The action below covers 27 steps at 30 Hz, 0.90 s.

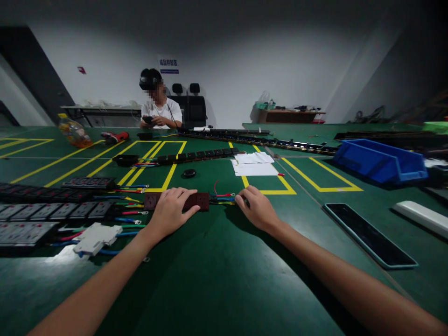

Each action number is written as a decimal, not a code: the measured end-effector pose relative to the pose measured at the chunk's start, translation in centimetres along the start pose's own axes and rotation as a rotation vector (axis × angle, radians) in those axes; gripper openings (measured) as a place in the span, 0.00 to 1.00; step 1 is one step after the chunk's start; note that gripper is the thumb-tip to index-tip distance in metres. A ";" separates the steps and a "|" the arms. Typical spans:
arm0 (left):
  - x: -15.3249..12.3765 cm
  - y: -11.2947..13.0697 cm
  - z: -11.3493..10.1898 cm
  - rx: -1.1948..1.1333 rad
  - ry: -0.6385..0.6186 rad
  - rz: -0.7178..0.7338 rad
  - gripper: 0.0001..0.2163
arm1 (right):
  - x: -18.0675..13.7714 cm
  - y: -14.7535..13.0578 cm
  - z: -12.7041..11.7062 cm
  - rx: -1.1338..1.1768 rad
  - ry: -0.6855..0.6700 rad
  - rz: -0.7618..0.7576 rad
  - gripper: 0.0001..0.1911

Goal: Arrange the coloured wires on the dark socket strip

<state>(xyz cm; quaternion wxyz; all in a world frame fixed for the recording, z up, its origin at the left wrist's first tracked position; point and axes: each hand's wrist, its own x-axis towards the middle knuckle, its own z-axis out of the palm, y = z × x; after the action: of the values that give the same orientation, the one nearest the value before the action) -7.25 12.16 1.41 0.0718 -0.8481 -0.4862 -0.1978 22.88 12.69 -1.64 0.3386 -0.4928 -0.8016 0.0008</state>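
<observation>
My left hand (172, 211) grips a dark red socket strip (202, 202), fingers over its far side and thumb along the near one. Colored wires (220, 198), red, blue and yellow-green, run out of the strip's right end, and a thin red wire curls up from them. At their tips, my right hand (257, 207) has its fingers pinched together on the wire ends; the exact tip it holds is partly hidden. Left of the strip lie black socket strips (80, 211) with ring terminals on their wires. A white plastic piece (97, 237) rests over some of these wires.
White paper sheets (257, 167) and a small black case (189, 173) lie beyond my hands. To the right are a phone (367, 233), a blue bin (381, 161) and a white bar (423, 217). Across the table sits a person (161, 112), near a bottle (74, 133) and a red drill (115, 137).
</observation>
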 end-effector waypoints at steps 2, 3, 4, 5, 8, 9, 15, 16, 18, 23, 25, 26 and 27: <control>0.0 0.0 0.0 -0.005 0.003 0.008 0.22 | 0.0 0.1 0.1 0.001 -0.012 0.006 0.14; 0.0 0.0 0.0 -0.006 -0.003 0.012 0.22 | 0.0 0.2 0.1 0.002 -0.017 0.007 0.13; 0.1 0.0 -0.1 -0.010 -0.011 0.013 0.22 | 0.0 0.3 0.2 0.002 -0.022 0.007 0.12; 0.1 0.0 -0.1 -0.011 -0.004 0.005 0.22 | 0.0 0.3 0.2 -0.001 -0.027 0.008 0.12; 0.2 0.1 -0.2 -0.010 0.002 -0.001 0.22 | 0.1 0.4 0.2 -0.021 -0.023 0.026 0.13; 0.2 0.1 -0.2 -0.010 -0.005 0.002 0.22 | 0.1 0.4 0.2 -0.032 -0.018 0.034 0.13; 0.1 -0.1 -0.2 -0.017 -0.014 0.000 0.22 | 0.2 0.5 0.2 -0.079 0.017 0.105 0.14; 0.1 -0.1 -0.2 -0.017 -0.013 0.000 0.22 | 0.2 0.5 0.1 -0.075 0.015 0.112 0.13; 0.1 0.0 -0.2 -0.016 -0.013 -0.001 0.22 | 0.2 0.4 0.1 -0.053 0.004 0.115 0.13; 0.1 0.1 -0.4 -0.022 -0.020 -0.010 0.22 | 0.1 0.2 0.0 0.044 0.037 0.022 0.10; 0.0 0.1 -0.4 -0.029 -0.014 -0.009 0.22 | 0.0 0.0 -0.1 0.083 0.061 -0.043 0.09; 0.0 0.1 -0.3 -0.031 -0.009 -0.008 0.22 | -0.1 -0.1 -0.1 0.098 0.066 -0.073 0.09; 0.0 0.1 -0.3 -0.030 -0.004 -0.008 0.21 | -0.1 -0.1 -0.1 0.106 0.067 -0.097 0.09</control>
<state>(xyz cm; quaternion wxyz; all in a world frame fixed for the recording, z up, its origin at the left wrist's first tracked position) -7.25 12.02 1.69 0.0574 -0.8477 -0.4865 -0.2035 22.88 12.47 -1.59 0.3903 -0.4345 -0.8116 0.0103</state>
